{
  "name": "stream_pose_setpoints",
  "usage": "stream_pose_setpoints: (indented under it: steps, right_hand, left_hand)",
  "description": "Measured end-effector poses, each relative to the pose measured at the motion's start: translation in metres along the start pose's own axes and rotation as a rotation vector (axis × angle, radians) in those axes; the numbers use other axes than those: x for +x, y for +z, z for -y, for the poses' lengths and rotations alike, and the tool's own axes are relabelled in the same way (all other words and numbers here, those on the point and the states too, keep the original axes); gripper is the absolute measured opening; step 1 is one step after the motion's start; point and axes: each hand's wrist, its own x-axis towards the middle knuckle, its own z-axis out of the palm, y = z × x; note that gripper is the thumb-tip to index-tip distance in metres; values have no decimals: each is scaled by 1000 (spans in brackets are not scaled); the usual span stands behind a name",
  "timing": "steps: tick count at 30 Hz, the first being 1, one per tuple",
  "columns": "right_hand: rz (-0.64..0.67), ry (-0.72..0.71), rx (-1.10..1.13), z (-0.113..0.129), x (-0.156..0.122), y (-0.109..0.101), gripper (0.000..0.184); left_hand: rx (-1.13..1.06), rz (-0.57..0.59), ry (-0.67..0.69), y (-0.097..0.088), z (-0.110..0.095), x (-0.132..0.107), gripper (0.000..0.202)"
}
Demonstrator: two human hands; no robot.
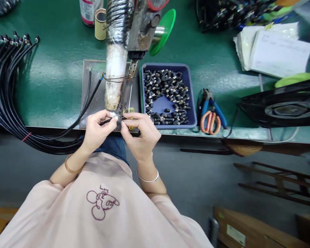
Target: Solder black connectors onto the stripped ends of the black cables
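Note:
Under the tip of a bench soldering machine (141,34), my two hands meet at the table's front edge. My left hand (98,129) is closed, its thumb and forefinger pinching the end of a black cable (105,122). Facing it, my right hand (142,132) pinches a small black connector (123,119), partly hidden by the fingers. A thin strand of solder wire (130,98) hangs down near the tip. Left of the tip, more cable ends with bared coloured wires (101,76) lie on a metal plate (93,94). Where cable and connector meet is too small to make out.
A blue tray (193,103) of black connectors stands right of the plate, then cutters (214,108) and orange-handled scissors (210,123). A bundle of black cables (5,100) hangs over the edge at left. A black fan (281,106) and papers (279,51) are farther right.

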Motion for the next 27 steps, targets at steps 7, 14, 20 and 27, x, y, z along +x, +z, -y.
stream_pose_setpoints:
  steps: [7, 14, 20, 27]
  right_hand:
    - [71, -40, -16, -3, 1, -5, 16]
    - [84, 59, 108, -6, -9, -13, 10]
    - [90, 265, 70, 4, -5, -25, 10]
    - [338, 436, 285, 3, -1, -27, 16]
  left_hand:
    - [-12, 50, -53, -3, 3, 2, 13]
    - [13, 105, -54, -3, 4, -5, 12]
    - [15, 115, -3, -1, -2, -16, 11]
    - [-84, 124, -22, -14, 12, -21, 11]
